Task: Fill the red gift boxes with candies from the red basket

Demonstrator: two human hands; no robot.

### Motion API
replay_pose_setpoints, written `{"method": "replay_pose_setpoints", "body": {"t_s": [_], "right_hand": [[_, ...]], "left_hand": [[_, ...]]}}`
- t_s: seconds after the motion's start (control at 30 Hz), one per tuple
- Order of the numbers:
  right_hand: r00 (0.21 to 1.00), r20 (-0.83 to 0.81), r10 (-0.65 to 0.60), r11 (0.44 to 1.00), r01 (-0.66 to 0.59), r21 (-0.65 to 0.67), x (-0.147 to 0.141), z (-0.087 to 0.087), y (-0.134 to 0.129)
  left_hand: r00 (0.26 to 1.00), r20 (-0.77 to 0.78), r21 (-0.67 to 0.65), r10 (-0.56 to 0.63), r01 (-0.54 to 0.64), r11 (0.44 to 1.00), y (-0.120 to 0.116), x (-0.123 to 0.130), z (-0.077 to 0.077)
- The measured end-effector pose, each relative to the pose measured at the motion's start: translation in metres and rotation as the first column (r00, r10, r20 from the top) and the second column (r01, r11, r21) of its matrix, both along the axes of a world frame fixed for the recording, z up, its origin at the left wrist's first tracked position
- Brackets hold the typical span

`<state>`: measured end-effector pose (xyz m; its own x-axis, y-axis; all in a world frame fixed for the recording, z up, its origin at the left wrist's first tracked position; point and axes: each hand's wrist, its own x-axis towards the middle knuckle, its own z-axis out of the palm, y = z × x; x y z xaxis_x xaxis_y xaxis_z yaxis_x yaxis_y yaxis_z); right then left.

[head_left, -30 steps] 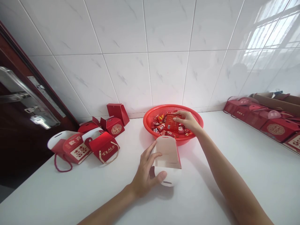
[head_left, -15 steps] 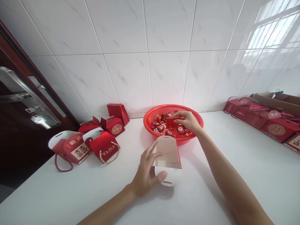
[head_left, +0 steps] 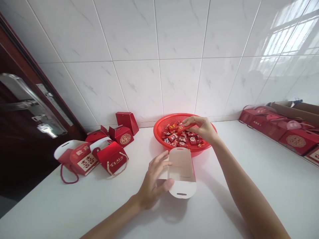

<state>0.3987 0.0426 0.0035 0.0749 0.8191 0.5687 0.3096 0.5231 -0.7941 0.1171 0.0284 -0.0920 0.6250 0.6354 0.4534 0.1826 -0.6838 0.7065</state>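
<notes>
Right now you work at a smooth white tabletop (head_left: 99,202), soft shadows beneath your arms. Behind it rises a pale tiled wall (head_left: 139,86), with streaky grey marks and a bright window reflection (head_left: 286,36) on your right. On your left stands one dark brown door (head_left: 15,132) with one metal handle (head_left: 17,105) and keys (head_left: 47,129) hanging by it.

You have one open box (head_left: 181,172), pale inside, on the tabletop in front of you. Your left hand (head_left: 153,181) touches its left side, thumb and fingers spread apart. Just beyond sits one red basket (head_left: 159,132), holding many wrapped candies (head_left: 183,141), too overlapped to count. Above them, your right hand (head_left: 203,129) has thumb and fingers clamped on one red packet (head_left: 185,127).

Five red boxes (head_left: 117,157) cluster left of the basket, two showing cord handles. Far right, more boxes (head_left: 295,139) line up beside brown cardboard (head_left: 294,112); you can't tell their exact number.
</notes>
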Motion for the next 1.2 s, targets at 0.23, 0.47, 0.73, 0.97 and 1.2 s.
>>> {"method": "replay_pose_setpoints", "body": {"t_s": [0.23, 0.47, 0.73, 0.97, 1.2], "right_hand": [[0.988, 0.091, 0.122, 0.982, -0.134, 0.137, -0.016, 0.019, -0.018], [0.961, 0.211, 0.178, 0.965, -0.212, 0.152, -0.03, 0.025, -0.028], [0.958, 0.242, 0.152, 0.986, -0.165, 0.033, -0.025, 0.023, -0.027], [0.979, 0.128, 0.156, 0.988, -0.155, -0.02, -0.025, 0.022, -0.02], [0.993, 0.117, 0.016, 0.984, 0.005, -0.177, -0.012, 0.005, -0.005]], "left_hand": [[0.975, 0.2, -0.297, 0.098, -0.035, 0.954, 0.015, 0.02, 0.058], [0.848, 0.522, -0.592, 0.093, 0.282, 0.755, 0.032, 0.051, 0.08], [0.73, 0.631, -0.647, 0.263, 0.308, 0.697, 0.042, 0.054, 0.074], [0.695, 0.635, -0.648, 0.337, 0.241, 0.723, 0.048, 0.054, 0.071], [0.738, 0.547, -0.635, 0.394, 0.06, 0.77, 0.067, 0.054, 0.057]]}}
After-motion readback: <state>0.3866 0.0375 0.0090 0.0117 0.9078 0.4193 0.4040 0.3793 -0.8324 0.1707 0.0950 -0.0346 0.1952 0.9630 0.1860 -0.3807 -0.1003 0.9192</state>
